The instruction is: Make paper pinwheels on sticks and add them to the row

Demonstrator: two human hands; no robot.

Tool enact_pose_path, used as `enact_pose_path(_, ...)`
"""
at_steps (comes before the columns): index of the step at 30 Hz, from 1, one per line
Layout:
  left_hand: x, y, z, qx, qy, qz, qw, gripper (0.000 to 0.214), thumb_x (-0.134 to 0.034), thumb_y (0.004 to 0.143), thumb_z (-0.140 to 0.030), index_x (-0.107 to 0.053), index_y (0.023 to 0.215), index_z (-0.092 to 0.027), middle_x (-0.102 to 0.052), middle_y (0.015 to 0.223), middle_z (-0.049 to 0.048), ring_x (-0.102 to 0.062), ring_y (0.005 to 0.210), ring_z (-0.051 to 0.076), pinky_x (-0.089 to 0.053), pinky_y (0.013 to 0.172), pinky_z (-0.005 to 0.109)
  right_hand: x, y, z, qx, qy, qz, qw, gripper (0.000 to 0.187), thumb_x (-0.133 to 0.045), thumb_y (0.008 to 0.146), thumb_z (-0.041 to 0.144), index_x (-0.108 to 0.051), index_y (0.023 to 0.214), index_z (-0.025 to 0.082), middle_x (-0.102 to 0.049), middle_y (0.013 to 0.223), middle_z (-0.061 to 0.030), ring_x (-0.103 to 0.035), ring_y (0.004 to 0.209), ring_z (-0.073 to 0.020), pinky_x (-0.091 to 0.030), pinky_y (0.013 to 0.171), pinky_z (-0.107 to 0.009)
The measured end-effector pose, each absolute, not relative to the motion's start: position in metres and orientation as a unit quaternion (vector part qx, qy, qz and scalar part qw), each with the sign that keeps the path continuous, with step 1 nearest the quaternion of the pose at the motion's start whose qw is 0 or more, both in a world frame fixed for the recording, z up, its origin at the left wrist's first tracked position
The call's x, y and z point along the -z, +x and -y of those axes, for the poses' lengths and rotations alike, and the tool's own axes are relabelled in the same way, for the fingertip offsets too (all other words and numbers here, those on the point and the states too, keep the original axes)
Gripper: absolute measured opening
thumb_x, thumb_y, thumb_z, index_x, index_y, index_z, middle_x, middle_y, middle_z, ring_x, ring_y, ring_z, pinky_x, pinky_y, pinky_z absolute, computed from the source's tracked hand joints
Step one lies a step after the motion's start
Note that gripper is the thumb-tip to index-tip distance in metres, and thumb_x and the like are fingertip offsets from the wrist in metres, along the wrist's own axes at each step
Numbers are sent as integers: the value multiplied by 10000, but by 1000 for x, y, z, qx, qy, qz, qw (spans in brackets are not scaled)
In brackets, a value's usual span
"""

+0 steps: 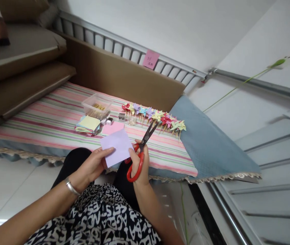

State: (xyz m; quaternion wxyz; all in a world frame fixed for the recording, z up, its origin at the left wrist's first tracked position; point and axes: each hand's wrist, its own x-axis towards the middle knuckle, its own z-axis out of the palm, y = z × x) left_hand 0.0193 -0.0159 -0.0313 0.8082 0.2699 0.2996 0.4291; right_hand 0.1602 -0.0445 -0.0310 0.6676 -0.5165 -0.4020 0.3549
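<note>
Red scissors (141, 149) in right hand (140, 163) point up-right, away from the person.

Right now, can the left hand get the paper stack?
Probably, but not freely: the left hand is pinching the lilac sheet. The stack lies close ahead on the striped cloth, with nothing between them.

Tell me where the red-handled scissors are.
Head view, centre: the red-handled scissors sit in the right hand, blades open, just right of the lilac paper that the left hand holds.
</note>
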Motion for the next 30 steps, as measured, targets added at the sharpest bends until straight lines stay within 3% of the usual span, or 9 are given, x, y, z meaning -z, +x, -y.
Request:
enact_pose_path(11, 29, 12, 9, -485, 325, -394, 709, 426, -775, 600, -253, -670, 975, -81, -733, 858, 94, -663, 749, 206, -500, 742, 299, 36, 164, 63, -401, -562, 443, 572, 325, -579, 769, 305, -472, 1061, 213, -501, 771, 23, -526, 633, -119, -443, 579, -245)
enact_pose_path(19, 28, -3, -4, -454, 372, -440, 680, 355, -799, 530, -261, -697, 829, -99, -727, 772, 76, -637, 645, 191, -485, 650, 291, 29, 197, 112, -484, -579, 568, 330, 348, -609, 743, 281, -543, 1075, 199, -638, 803, -15, -562, 653, -136, -452, 650, -276)
enact_pose_path(24, 22, -3, -5, -446, 381, -439, 681, 288, -795, 529, -235, -695, 768, -109, -712, 716, 62, -608, 594, 169, -470, 622, 282, 30, 204, 120, -485, -587, 597, 253, 290, -530, 830, 397, -562, 1022, 182, -583, 682, 14, -490, 510, -93, -385, 506, -223)
enact_pose_path(30, 21, -8, -5, -429, 390, -432, 691, 267, -791, 552, -249, -692, 764, -119, -708, 706, 51, -599, 585, 161, -448, 605, 269, 18, 199, 118, -484, -603, 597, 213, 184, -533, 831, 314, -599, 950, 190, -545, 604, 37, -437, 465, -73, -326, 465, -198)
